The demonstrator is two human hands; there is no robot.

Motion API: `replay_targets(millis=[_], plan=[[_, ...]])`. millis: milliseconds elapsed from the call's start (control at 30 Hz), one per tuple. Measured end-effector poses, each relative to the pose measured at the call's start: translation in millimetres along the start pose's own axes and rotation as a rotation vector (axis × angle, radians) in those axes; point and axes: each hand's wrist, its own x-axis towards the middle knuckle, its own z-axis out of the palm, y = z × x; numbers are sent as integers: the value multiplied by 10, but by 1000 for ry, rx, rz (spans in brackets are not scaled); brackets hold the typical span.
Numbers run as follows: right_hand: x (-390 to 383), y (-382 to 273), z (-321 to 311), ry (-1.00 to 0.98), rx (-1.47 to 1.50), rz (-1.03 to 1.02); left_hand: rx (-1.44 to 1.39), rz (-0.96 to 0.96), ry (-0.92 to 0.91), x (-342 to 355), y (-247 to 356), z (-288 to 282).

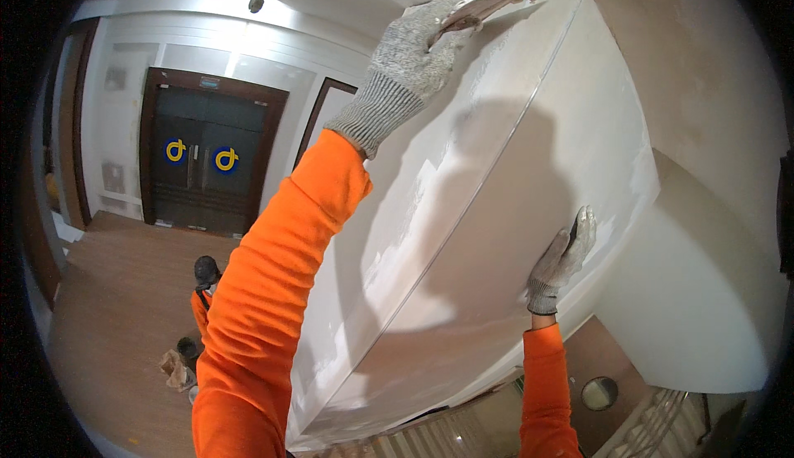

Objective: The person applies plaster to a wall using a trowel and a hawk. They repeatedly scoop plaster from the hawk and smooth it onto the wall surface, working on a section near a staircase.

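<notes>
High up, my gloved left hand is closed around a flat, thin, brownish tool with a tapering end. Its exact kind does not show. The tool lies along the upper edge of a large white plastered panel, which a thin seam crosses lengthwise. Against the right part of that panel, my gloved right hand lies with fingers stretched and thumb apart, holding nothing. Both gloves are grey and smeared with white. The shadow of a head and shoulders falls on the panel.
On the floor below left, another person in a dark cap and orange clothing is beside a dark bucket and a tan bag. Dark double doors stand in the far wall. A curved white surface borders the panel at right.
</notes>
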Motion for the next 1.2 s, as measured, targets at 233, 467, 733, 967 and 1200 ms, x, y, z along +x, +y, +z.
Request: replay_targets(millis=[233, 467, 733, 967, 1200], plan=[[1, -43, 33, 7, 24, 40, -92, -44, -18, -15, -134, 106], [-2, 3, 48, -2, -18, 32, -239, -543, -10, -183, -195, -292], [-12, 85, 66, 10, 52, 16, 368, 84, 72, -772, 463, -363], [8, 81, 67, 14, 74, 23, 408, -212, 85, -1137, 1328, 17], [-6, 86, 19, -1, 42, 12, 359, -350, 94, -1236, 1492, 212]])
